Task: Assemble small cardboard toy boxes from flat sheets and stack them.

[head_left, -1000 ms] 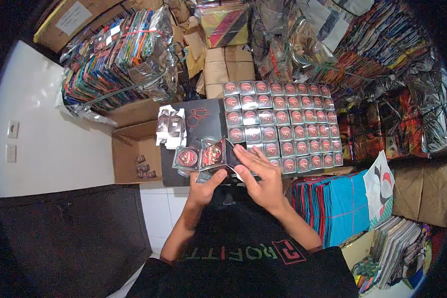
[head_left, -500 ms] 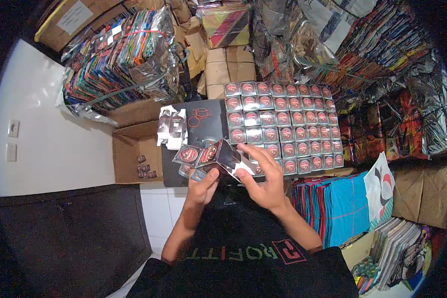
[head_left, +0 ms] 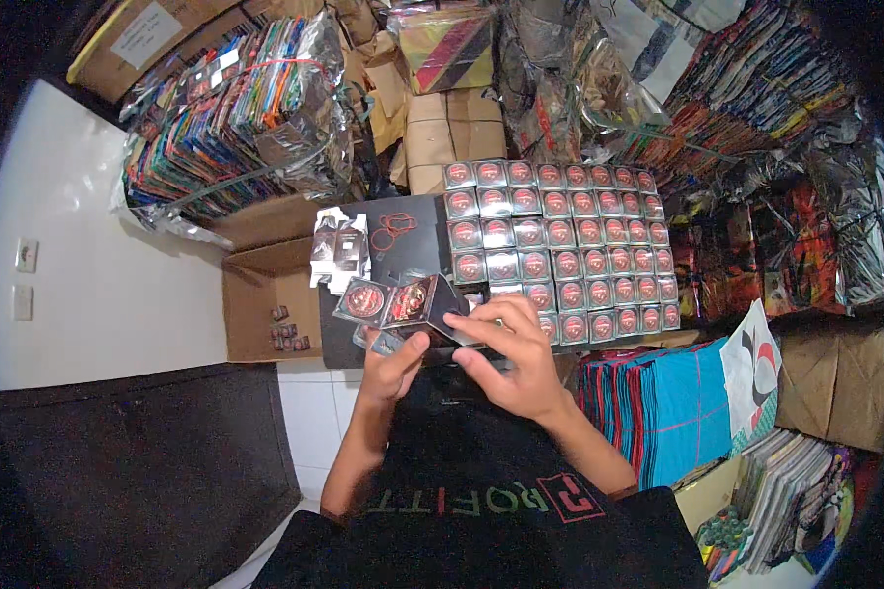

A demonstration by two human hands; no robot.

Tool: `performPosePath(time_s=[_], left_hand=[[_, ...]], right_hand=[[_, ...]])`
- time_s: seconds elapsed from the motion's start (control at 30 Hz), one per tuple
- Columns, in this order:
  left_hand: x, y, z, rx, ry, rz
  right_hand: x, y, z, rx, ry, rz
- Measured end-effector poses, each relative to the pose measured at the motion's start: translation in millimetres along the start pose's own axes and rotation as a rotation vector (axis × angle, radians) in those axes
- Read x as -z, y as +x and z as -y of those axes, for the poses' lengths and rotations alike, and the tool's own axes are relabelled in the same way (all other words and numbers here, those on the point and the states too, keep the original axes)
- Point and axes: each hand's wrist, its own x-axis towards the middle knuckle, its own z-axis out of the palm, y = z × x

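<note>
My left hand (head_left: 395, 370) grips a small dark box (head_left: 410, 300) with red and gold print, thumb pressed on its near side. At the box's right end my right hand (head_left: 514, 353) has its fingers spread, the fingertips against the dark end panel. Beside the box on the left is a clear square case (head_left: 363, 300) with a round red label; I cannot tell whether the left hand holds it too. More clear cases (head_left: 383, 341) show partly under the box. Flattened white and dark cartons (head_left: 340, 249) lie at the table's left.
Rows of labelled clear cases (head_left: 560, 234) cover the right of the black table (head_left: 417, 211). Red rubber bands (head_left: 393, 229) lie near the cartons. A cardboard box (head_left: 250, 319) with a few small cases stands left. Wrapped stacks (head_left: 236, 118) and folded blue cloth (head_left: 688, 402) surround the table.
The white end flaps of the box have gone from sight and its end now looks dark. My right hand's fingers have shifted left along that end. Box and case moved slightly up and left.
</note>
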Motion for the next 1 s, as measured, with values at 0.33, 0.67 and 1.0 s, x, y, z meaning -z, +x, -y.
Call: performPosePath(time_s=[0.33, 0.67, 1.0], left_hand=[[-5, -5, -7, -0.011, 0.296, -0.016], [-5, -8, -12, -0.037, 0.469, -0.031], [1, -12, -11, -0.047, 0.525, -0.017]], right_hand=[[-9, 2, 4, -0.305, 0.156, -0.197], [-2, 4, 0, -0.018, -0.121, -0.194], [0, -1, -6, -0.469, 0.431, -0.116]])
